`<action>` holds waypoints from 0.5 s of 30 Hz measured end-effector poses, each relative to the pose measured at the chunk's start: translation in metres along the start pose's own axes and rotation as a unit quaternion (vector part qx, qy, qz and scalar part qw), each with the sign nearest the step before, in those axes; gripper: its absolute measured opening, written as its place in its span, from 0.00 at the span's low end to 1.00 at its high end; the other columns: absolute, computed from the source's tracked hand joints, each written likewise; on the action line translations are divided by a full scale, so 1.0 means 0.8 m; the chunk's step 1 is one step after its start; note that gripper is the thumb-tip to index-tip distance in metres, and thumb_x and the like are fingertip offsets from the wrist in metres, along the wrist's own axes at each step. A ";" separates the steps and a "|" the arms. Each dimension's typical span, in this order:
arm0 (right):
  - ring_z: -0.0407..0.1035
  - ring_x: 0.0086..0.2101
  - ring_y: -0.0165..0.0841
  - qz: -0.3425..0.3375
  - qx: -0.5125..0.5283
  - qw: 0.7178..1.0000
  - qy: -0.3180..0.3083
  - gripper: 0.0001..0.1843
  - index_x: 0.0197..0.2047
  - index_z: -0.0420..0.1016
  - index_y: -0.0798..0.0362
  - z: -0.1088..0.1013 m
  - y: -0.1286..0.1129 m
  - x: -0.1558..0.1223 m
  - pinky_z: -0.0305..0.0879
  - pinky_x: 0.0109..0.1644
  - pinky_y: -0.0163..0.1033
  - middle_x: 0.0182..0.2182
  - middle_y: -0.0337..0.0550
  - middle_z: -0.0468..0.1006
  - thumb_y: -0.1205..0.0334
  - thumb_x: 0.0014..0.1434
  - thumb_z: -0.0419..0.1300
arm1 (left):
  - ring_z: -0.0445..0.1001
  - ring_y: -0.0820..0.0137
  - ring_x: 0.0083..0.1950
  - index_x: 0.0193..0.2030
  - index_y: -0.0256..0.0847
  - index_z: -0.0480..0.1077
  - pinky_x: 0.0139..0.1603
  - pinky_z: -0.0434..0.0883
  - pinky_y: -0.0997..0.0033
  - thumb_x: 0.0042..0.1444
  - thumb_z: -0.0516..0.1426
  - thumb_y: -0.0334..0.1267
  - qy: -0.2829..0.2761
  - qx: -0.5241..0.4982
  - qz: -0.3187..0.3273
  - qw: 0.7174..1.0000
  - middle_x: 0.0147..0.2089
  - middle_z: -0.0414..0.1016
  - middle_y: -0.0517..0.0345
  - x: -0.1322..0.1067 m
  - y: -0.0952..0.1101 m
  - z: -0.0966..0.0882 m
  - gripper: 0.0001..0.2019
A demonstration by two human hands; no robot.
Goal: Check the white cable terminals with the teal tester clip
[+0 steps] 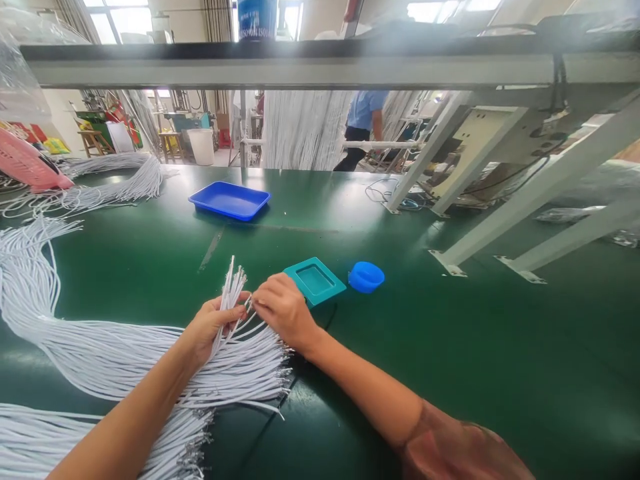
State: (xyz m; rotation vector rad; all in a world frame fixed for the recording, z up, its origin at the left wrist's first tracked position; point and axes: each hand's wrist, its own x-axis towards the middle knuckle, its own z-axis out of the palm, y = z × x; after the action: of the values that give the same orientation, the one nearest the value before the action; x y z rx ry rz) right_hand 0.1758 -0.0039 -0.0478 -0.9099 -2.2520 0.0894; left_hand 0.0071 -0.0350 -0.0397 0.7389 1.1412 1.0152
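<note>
My left hand is closed around a small bunch of white cords, their ends pointing up past the thumb. Close beside it, my right hand pinches the end of a single white cord. Beneath both hands lies a thick bundle of white cords, its cut ends fanned toward the right. Another bundle rests nearer to me at the lower left. A teal square tray sits just beyond my right hand, and a round blue dish stands to its right.
A blue rectangular tray lies farther back on the green table. White metal legs of an overhead shelf stand at the right. More cords and a pink object occupy the far left. A person stands beyond the table.
</note>
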 end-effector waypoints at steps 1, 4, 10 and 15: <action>0.63 0.40 0.35 0.020 -0.015 0.999 -0.019 0.09 0.39 0.71 0.55 -0.005 0.007 0.002 0.57 0.46 0.40 0.36 0.47 0.74 0.60 0.55 0.57 | 0.57 0.83 0.18 0.41 0.35 0.73 0.17 0.51 0.80 0.36 0.65 0.32 0.002 -0.009 -0.012 1.000 0.23 0.69 0.61 0.003 0.001 0.000 0.20; 0.64 0.41 0.36 0.022 -0.087 0.987 -0.135 0.12 0.43 0.70 0.56 -0.015 0.025 0.005 0.52 0.51 0.45 0.36 0.48 0.75 0.63 0.56 0.57 | 0.56 0.84 0.17 0.43 0.34 0.72 0.15 0.49 0.82 0.36 0.64 0.30 0.016 -0.005 -0.042 0.999 0.22 0.68 0.62 0.012 0.001 0.000 0.22; 0.65 0.37 0.32 -0.024 -0.140 0.968 -0.207 0.08 0.36 0.72 0.55 -0.009 0.029 0.003 0.42 0.55 0.44 0.31 0.43 0.77 0.70 0.59 0.51 | 0.61 0.81 0.17 0.41 0.35 0.70 0.14 0.49 0.83 0.39 0.63 0.29 0.042 0.043 -0.003 0.998 0.22 0.70 0.61 0.022 -0.001 0.001 0.19; 0.61 0.34 0.33 -0.017 -0.136 0.976 -0.171 0.10 0.30 0.71 0.55 -0.002 0.028 0.005 0.51 0.46 0.38 0.28 0.43 0.75 0.65 0.60 0.51 | 0.66 0.77 0.17 0.38 0.35 0.66 0.11 0.51 0.83 0.39 0.62 0.26 -0.035 -0.015 -0.077 0.996 0.22 0.69 0.61 0.022 0.003 0.001 0.16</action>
State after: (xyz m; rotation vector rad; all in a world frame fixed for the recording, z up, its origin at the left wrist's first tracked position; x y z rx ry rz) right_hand 0.1878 0.0152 -0.0515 -1.0638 -2.6461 -0.0864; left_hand 0.0083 -0.0174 -0.0439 0.6478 1.1024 0.8682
